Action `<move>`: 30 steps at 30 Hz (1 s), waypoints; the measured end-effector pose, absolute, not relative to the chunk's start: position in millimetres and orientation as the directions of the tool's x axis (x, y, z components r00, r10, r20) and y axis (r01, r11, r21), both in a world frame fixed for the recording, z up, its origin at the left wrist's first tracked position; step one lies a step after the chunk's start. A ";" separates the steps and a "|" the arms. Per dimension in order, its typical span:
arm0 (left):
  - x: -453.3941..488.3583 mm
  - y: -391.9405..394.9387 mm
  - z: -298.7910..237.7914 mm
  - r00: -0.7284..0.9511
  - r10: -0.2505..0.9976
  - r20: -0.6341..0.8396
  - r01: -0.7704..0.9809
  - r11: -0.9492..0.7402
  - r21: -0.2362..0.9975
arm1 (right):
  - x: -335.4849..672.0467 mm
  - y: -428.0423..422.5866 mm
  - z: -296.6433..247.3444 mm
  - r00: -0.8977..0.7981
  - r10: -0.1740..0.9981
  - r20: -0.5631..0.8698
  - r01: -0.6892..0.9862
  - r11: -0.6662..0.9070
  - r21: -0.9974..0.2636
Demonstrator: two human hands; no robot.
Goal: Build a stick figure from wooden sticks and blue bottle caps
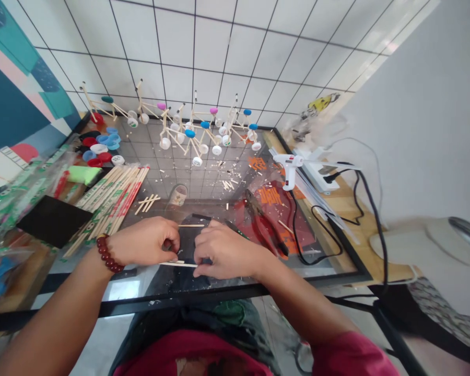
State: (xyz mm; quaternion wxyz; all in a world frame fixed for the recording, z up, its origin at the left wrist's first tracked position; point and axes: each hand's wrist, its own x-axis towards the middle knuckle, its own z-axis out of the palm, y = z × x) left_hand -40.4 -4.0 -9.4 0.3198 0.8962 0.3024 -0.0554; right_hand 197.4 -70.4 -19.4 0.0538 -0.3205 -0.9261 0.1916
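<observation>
My left hand (151,241), with a beaded bracelet (110,254) at its wrist, has its fingers curled near the table's front edge. Facing it, my right hand (224,249) is also curled. A thin wooden stick (191,225) spans the gap between the fingers of both hands. Closer to my body, another pale stick (179,264) runs from beside my left thumb to my right thumb and index finger; a short piece seems to lie along it. My fingers hide the ends. Beyond my hands stand a small clear cup (178,195) and crossed short sticks (147,203).
Several stick-and-cap models (204,125) stand along the tiled wall. Bottle caps (99,148), packaged chopsticks (113,196) and a black square (55,221) lie left. Red-handled pliers (264,222), a glue gun (289,168) and its cable (297,235) lie right. Wood scraps (229,184) dot the glass.
</observation>
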 end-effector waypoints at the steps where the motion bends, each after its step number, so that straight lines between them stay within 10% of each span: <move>1: -39.7 -5.1 -8.8 0.814 0.514 -0.269 0.573 -0.641 0.511 | 197.4 -70.7 -19.6 -0.790 0.612 -0.018 0.569 0.724 -0.390; 9: -34.5 -3.7 -18.6 0.776 0.628 0.065 0.584 -0.754 0.302 | 195.7 -75.6 -17.7 -0.798 0.602 0.007 0.557 0.742 -0.375; 16: -37.9 -4.9 -10.6 0.838 0.531 -0.123 0.494 -0.645 0.583 | 196.4 -76.3 -17.7 -0.789 0.612 0.053 0.548 0.740 -0.390; 21: -36.0 -6.1 -12.9 0.813 0.536 -0.227 0.573 -0.670 0.472 | 197.6 -74.4 -18.2 -0.802 0.598 -0.001 0.539 0.722 -0.433; 30: -32.2 -1.2 -23.2 0.782 0.616 0.094 0.588 -0.780 0.214 | 198.1 -66.0 -27.6 -0.485 0.854 0.188 0.810 0.520 -0.272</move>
